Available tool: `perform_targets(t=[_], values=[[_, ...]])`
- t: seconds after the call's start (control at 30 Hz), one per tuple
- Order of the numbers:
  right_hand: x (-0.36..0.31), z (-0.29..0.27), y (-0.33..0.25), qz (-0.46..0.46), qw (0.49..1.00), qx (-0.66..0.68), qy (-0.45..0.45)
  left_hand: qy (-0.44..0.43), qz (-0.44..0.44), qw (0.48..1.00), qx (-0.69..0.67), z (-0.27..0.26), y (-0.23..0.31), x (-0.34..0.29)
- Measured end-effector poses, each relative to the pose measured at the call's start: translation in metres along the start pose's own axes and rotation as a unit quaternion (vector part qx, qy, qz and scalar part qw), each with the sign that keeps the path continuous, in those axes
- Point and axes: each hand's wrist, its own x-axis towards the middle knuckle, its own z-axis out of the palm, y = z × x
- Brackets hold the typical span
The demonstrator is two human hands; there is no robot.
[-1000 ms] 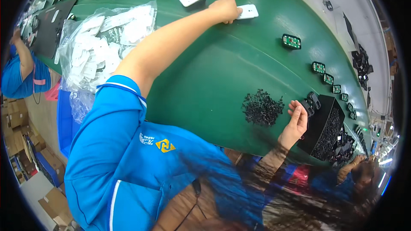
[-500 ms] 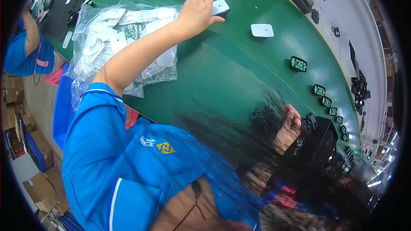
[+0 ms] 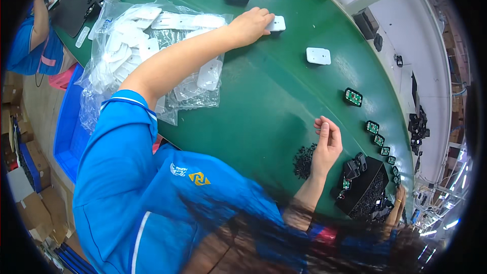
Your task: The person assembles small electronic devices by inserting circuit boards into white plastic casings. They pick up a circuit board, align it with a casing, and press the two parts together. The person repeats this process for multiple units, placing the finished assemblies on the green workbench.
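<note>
My left hand (image 3: 252,26) reaches over the green bench, its fingers closed at the left end of a small black case with a white top (image 3: 277,23). They partly hide the case. My right hand (image 3: 327,142) is raised beside a heap of tiny black parts (image 3: 303,162). Its thumb and fingertips are drawn together; anything between them is too small to make out. Another white-topped case (image 3: 318,56) rests to the right of my left hand. Farther right sits a black case with a green circuit board (image 3: 353,97).
Under my left forearm lies a clear plastic bag (image 3: 203,99) of white covers. A black box (image 3: 373,182) of small dark parts stands right of my right hand. Co-workers' hands (image 3: 399,204) show at the lower right and far left. A blue bin (image 3: 68,137) is at the left.
My right hand has moved a little left and up, its fingers drawn together. My left hand stays at the same white-topped case. The view has shifted, and a co-worker's hand shows at the lower right.
</note>
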Motion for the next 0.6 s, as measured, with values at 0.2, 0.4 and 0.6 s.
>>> perform_targets(t=[0.2,0.4,0.6], values=[[0.038,0.048,-0.013,-0.034,0.997,0.021,-0.068,0.013,0.088,0.994,-0.063,-0.029,0.016,-0.001],[0.042,0.087,-0.035,0.057,0.967,0.208,-0.137,0.028,0.177,0.975,-0.135,-0.063,0.096,-0.036],[0.022,0.086,-0.035,-0.034,0.978,0.187,-0.082,0.064,0.111,0.965,-0.227,-0.073,0.126,-0.06]])
